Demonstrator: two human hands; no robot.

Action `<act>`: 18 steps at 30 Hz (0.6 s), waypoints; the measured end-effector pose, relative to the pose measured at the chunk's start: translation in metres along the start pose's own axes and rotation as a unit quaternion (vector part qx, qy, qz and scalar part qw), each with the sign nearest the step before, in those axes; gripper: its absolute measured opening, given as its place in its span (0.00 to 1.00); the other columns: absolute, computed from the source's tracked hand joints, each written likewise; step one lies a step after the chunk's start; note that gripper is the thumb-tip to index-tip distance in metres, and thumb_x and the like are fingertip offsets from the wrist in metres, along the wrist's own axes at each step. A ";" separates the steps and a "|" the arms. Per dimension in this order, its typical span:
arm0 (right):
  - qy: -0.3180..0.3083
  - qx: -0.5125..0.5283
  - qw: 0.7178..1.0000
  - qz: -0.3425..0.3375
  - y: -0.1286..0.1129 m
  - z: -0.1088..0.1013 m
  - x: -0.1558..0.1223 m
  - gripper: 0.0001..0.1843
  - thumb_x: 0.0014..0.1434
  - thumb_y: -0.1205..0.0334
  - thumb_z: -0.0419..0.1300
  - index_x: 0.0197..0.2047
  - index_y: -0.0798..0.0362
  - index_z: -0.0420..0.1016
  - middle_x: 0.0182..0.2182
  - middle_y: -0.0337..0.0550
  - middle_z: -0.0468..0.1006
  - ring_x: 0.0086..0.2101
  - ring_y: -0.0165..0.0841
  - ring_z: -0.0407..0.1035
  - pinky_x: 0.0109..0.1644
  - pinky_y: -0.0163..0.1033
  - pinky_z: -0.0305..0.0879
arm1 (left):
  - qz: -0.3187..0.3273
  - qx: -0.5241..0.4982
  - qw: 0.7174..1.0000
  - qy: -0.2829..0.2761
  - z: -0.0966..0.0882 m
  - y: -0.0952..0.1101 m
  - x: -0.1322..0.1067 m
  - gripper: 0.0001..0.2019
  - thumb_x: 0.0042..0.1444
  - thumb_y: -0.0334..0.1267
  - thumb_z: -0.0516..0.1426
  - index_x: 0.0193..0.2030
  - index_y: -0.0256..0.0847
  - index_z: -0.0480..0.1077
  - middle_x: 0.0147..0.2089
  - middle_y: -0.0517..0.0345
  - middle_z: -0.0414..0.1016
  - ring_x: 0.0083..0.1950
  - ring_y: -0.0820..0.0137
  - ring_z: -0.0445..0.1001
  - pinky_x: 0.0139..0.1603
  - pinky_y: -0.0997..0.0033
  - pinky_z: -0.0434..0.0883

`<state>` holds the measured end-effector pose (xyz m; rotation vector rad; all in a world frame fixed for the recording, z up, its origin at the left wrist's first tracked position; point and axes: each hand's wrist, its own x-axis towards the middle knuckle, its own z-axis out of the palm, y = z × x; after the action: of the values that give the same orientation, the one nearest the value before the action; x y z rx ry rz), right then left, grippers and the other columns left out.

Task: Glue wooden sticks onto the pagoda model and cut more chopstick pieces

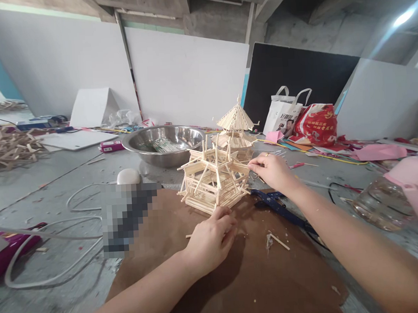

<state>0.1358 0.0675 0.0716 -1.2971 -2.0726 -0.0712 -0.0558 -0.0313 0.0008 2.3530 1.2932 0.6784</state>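
Note:
A pagoda-like model of thin wooden sticks stands on a brown board in the middle of the table. My left hand rests on the board with fingers curled against the model's front base. My right hand reaches in from the right, fingertips pinched on a stick at the model's right side, about halfway up. A loose stick lies on the board near my right forearm.
A steel bowl holding sticks sits behind the model. Blue-handled pliers lie under my right wrist. A clear jug with pink lid is at right, a stick pile far left, white cable, bags at back.

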 end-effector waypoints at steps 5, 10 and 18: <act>-0.011 0.006 1.000 -0.025 0.001 -0.001 -0.002 0.09 0.51 0.64 0.53 0.30 0.54 0.75 0.27 0.42 0.73 0.29 0.31 0.67 0.34 0.34 0.60 | 0.004 0.006 1.000 0.003 -0.001 0.001 0.000 0.09 0.54 0.36 0.44 0.37 0.42 0.64 0.45 0.56 0.61 0.36 0.73 0.68 0.35 0.75 0.65; -0.012 -0.005 0.999 -0.043 0.000 -0.003 -0.004 0.10 0.52 0.66 0.52 0.31 0.53 0.75 0.27 0.42 0.72 0.28 0.30 0.66 0.34 0.34 0.60 | -0.002 0.006 1.000 0.003 -0.002 0.002 0.000 0.10 0.54 0.36 0.44 0.37 0.42 0.64 0.45 0.56 0.62 0.37 0.73 0.68 0.35 0.75 0.65; -0.005 -0.011 0.997 -0.078 0.002 0.000 -0.005 0.10 0.53 0.66 0.51 0.32 0.52 0.74 0.29 0.42 0.71 0.31 0.30 0.66 0.36 0.34 0.60 | 0.007 0.010 1.000 0.005 -0.001 0.000 0.000 0.09 0.54 0.37 0.44 0.36 0.42 0.64 0.44 0.56 0.62 0.37 0.73 0.68 0.36 0.75 0.66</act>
<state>0.1392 0.0644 0.0684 -1.1494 -2.1839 -0.1566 -0.0563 -0.0314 0.0013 2.3790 1.2952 0.6859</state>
